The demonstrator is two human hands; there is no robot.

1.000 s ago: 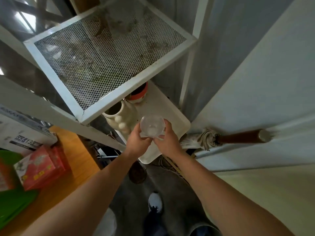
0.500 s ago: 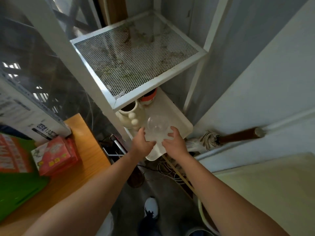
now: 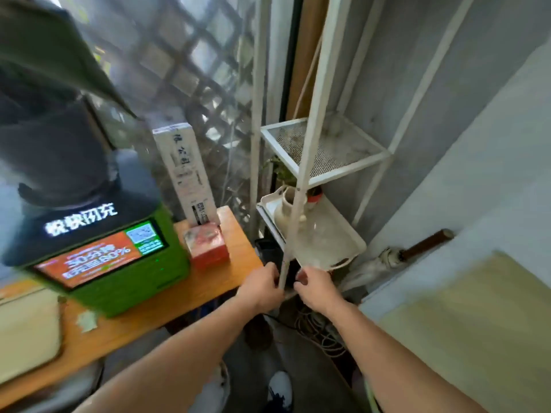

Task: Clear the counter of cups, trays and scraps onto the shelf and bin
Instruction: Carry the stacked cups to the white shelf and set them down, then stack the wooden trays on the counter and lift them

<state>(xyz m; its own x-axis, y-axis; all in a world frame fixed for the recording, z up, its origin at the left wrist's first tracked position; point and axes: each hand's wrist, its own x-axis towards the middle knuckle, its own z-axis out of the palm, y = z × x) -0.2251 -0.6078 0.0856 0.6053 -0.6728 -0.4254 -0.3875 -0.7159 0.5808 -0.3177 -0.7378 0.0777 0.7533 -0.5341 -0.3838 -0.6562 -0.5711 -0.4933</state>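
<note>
A clear plastic cup (image 3: pixel 315 231) stands on the white tray (image 3: pixel 346 248) on the lower level of the white wire shelf (image 3: pixel 334 156), beside a cream jug (image 3: pixel 284 211) and a red-rimmed pot (image 3: pixel 315 195). My left hand (image 3: pixel 262 286) and my right hand (image 3: pixel 316 286) hover just in front of the tray's near corner, on either side of the shelf's front post (image 3: pixel 295 222). Both are empty, fingers loosely curled. A pale scrap (image 3: pixel 86 320) lies on the wooden counter (image 3: pixel 208 281).
The counter also holds a green charging kiosk (image 3: pixel 104 263), a red box (image 3: pixel 208 245), an upright white sign (image 3: pixel 185 174) and a cream tray (image 3: pixel 26 332) at the left edge. Cables (image 3: pixel 316 326) lie on the floor; a folded umbrella (image 3: pixel 387 260) leans by the wall.
Both hands let go of the clear cup, which now stands on the shelf tray, and pulled back toward me. My view lifted and swung left, showing the counter.
</note>
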